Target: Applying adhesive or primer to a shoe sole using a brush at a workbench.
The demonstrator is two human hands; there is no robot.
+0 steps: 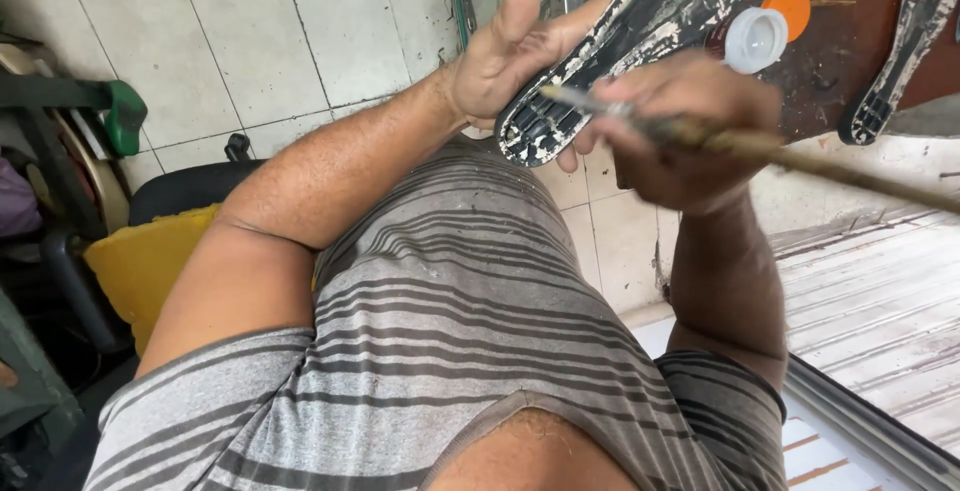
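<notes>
Head view: left hand (505, 56) cradles a black rubber shoe sole (620, 41) smeared with whitish patches, heel end toward the body, fingers under it, thumb sticking up free. Right hand (680, 126) is clenched around a long brown wooden-handled brush (800, 156); it's motion-blurred, and the bristle tip sits at the heel tread of the sole. Sole is held in the air above the striped grey shirt (460, 321), not resting on anything.

Judgement: to coat well, keep the sole tilted flat to the brush, short strokes from heel outward, thin even layer right to the rim, left-hand fingers clear of the wet face.

Nearby: open white round jar (755, 39) with orange lid (792, 6) just beside it on a dark brown bench (850, 51); second black sole (905, 41) lies on it further right.
</notes>
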